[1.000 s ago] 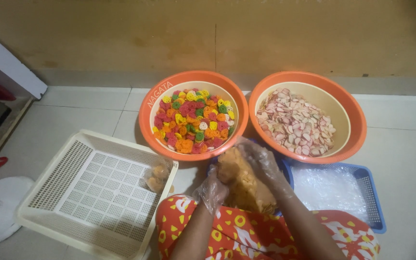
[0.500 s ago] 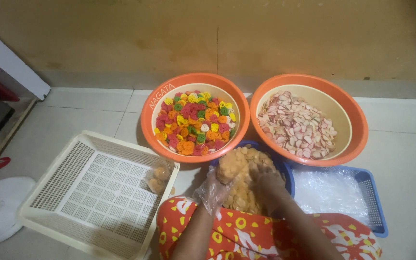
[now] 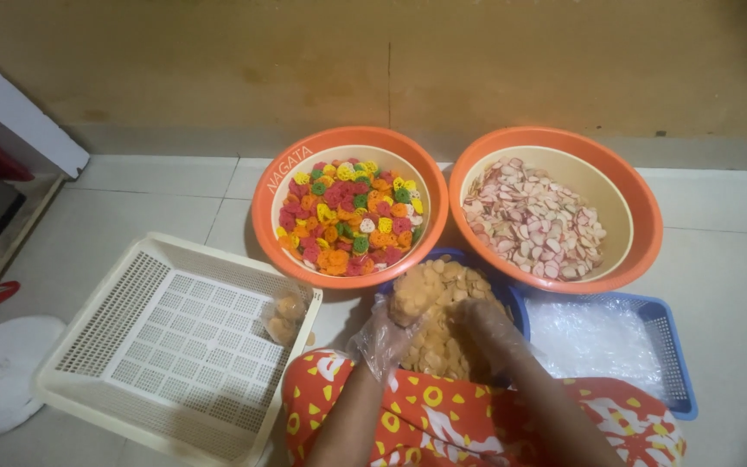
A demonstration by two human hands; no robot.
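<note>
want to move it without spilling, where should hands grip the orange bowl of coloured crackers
Probably by the wide rolled rim of the orange bowl, hands at its left and right sides, from above. It sits upright, and the second orange bowl crowds its right side.

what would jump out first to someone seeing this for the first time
The orange basin of multicoloured crackers at centre, beside a matching basin of pink-and-white chips on its right. Below them, the left hand lifts a stack of round tan crackers from a blue bowl.
</note>
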